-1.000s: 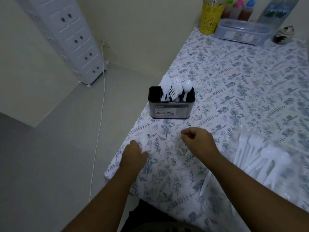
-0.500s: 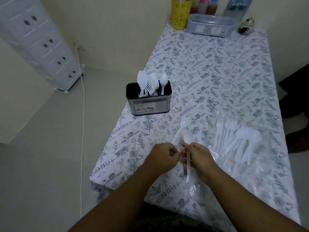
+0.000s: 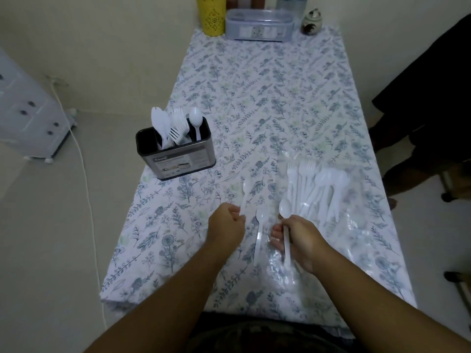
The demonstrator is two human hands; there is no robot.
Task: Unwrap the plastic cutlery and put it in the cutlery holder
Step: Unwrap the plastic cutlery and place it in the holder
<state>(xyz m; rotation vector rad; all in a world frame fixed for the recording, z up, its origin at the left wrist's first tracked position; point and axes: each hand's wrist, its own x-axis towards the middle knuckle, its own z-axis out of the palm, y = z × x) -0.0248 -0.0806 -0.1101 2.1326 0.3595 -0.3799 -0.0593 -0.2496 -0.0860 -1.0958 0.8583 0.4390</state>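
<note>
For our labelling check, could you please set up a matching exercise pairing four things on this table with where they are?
Things:
1. cutlery holder
2. yellow cup
3. spoon
4. pile of wrapped cutlery

Places:
A. held in the right hand
B. far end, by the wall
C. table's left edge
D. beyond the right hand

Pairs: 1-C, 2-B, 3-A, 4-D

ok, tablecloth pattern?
White tablecloth printed with blue-grey and pale green leaf sprigs; head view shows it.
</note>
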